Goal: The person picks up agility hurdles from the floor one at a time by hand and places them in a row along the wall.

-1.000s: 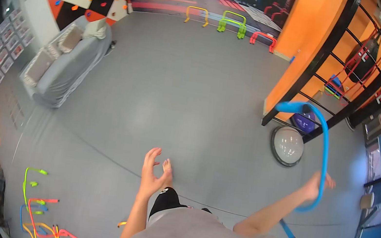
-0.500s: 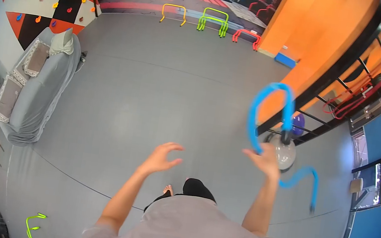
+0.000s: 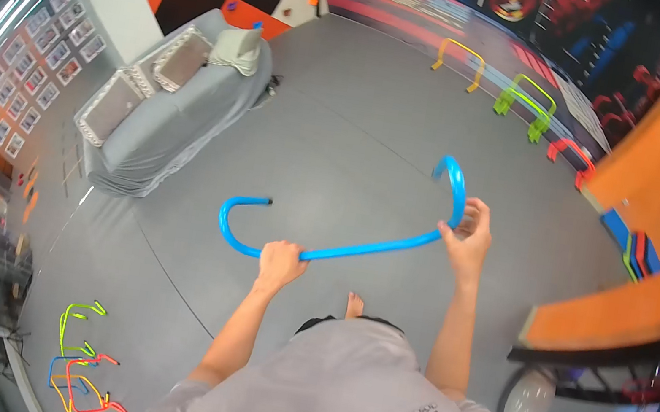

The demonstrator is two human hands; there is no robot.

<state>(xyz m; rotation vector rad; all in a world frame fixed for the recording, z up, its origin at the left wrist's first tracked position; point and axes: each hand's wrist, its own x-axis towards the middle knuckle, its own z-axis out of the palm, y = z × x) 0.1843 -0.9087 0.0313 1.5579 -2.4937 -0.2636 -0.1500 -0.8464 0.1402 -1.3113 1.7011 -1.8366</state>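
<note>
A blue training hurdle [image 3: 371, 248] of bent tube is held across in front of my body, above the floor. My left hand [image 3: 281, 264] is wrapped around its bar near the left bend. At the other end my right hand [image 3: 469, 237] grips the tube by the right bend, the thumb on the near side and the fingers curled behind. Both bent legs of the hurdle point away from me; the left leg's dark tip shows.
A grey covered sofa [image 3: 177, 115] with cushions stands at the left. Several coloured hurdles [image 3: 79, 373] lie at lower left. Yellow [image 3: 463, 47], green [image 3: 535, 92] and red hurdles [image 3: 573, 153] line the mural wall. A pale ball [image 3: 530, 400] sits at lower right by a black frame.
My view has turned left. The hurdle has come from my right side to in front of me. My left hand, open and free before, has closed on its bar.
</note>
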